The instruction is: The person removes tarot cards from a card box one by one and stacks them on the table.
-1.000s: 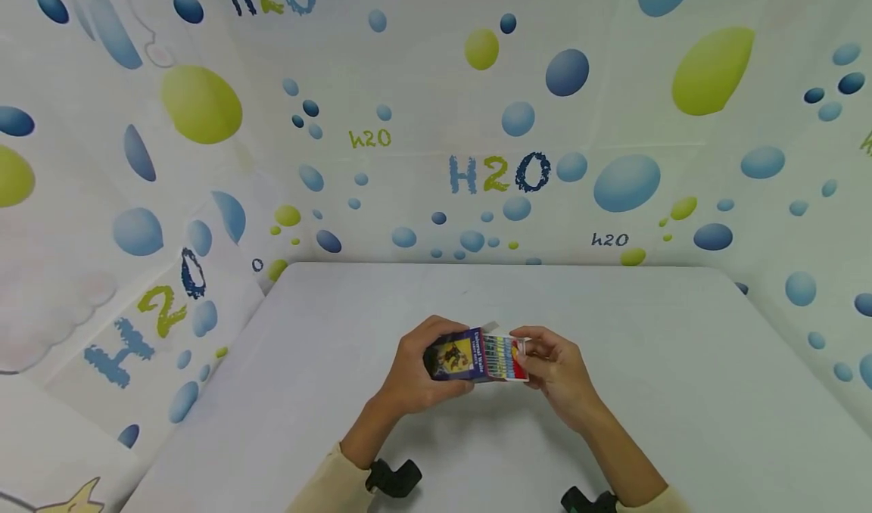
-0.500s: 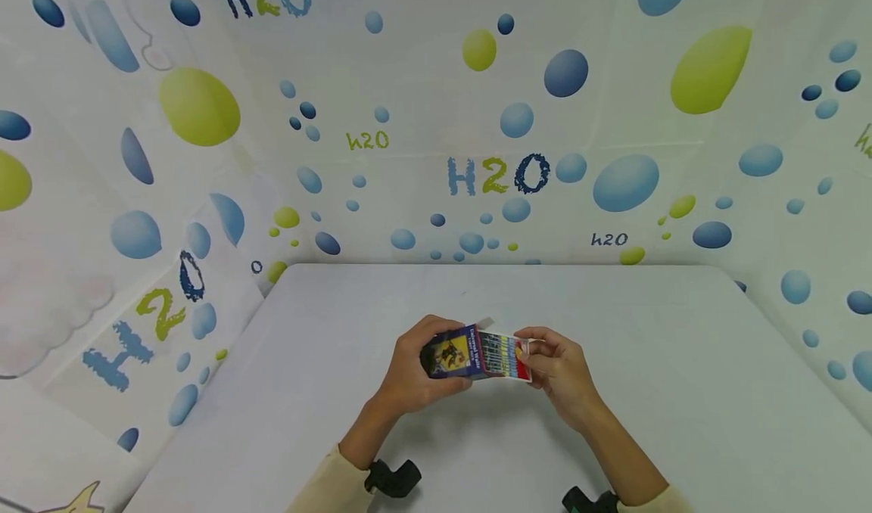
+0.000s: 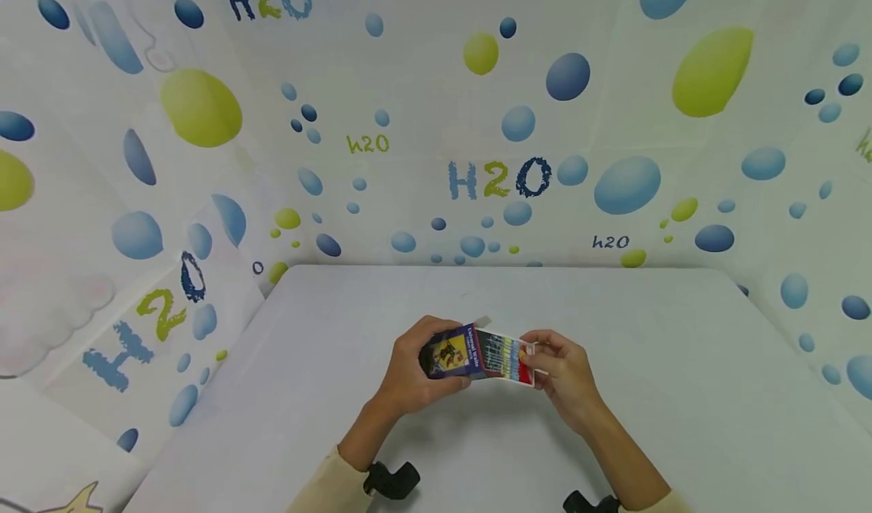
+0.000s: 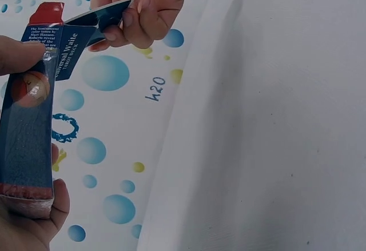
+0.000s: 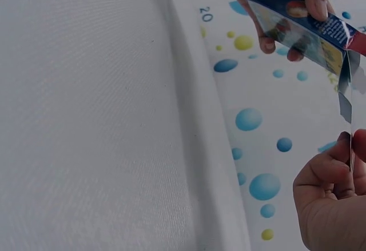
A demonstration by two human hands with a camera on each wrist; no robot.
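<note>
Hanging above the white surface, one tarot deck box is sitting in the grasp of a person's left hand, roughly midway between the left and right edges and short of the far edge. Its lettering is reading "Universal Waite Tarot Deck", and one yellow-framed picture is showing on its front. From the box's right end one thin panel is extending, printed with multicoloured stripes and sloping slightly downward to the right. One red flap is jutting from that same end in the left wrist view.

The left hand is gripping the box, its thumb lying along the near side and its fingers curving over the far side. The right hand is pinching the panel's outer end narrowly between thumb and fingers.

Two cream sleeves are covering the forearms, and two black wrist devices are showing, one at each wrist. Soft shadows are falling on the surface below. Beyond the far edge, a backdrop is rising, bearing blue and yellow-green bubbles and three large "H2O" words.
</note>
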